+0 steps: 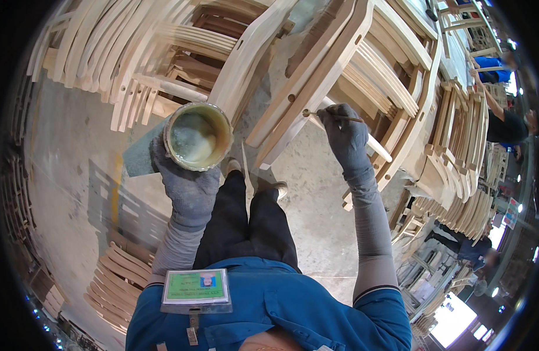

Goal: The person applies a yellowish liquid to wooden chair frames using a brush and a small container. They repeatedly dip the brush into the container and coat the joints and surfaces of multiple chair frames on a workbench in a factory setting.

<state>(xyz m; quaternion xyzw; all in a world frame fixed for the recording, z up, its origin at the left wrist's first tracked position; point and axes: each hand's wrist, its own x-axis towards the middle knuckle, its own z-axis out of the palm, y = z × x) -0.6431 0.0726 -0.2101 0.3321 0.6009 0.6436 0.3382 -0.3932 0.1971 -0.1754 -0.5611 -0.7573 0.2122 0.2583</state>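
Note:
My left hand (187, 187), in a grey glove, is closed around a round tub (225, 146) with a crusted rim. Whitish liquid (193, 140) lies in it. A grey-green flat piece (142, 151) shows beside that hand; whether the hand touches it I cannot tell. My right hand (347, 137), also gloved, pinches a thin stick (350, 119). The stick's rounded tip is at the side of a pale wooden chair frame (322, 88), over a rail near a leg; contact is unclear. Round holes show in the frame's long pieces.
More chair frames (246, 55) are stacked ahead on the left, with curved wooden parts (97, 47) beyond. Further stacked chair frames (457, 134) stand to the right. Curved pieces (120, 275) lie at lower left. Other people (506, 123) are at the far right. The floor is concrete (310, 234).

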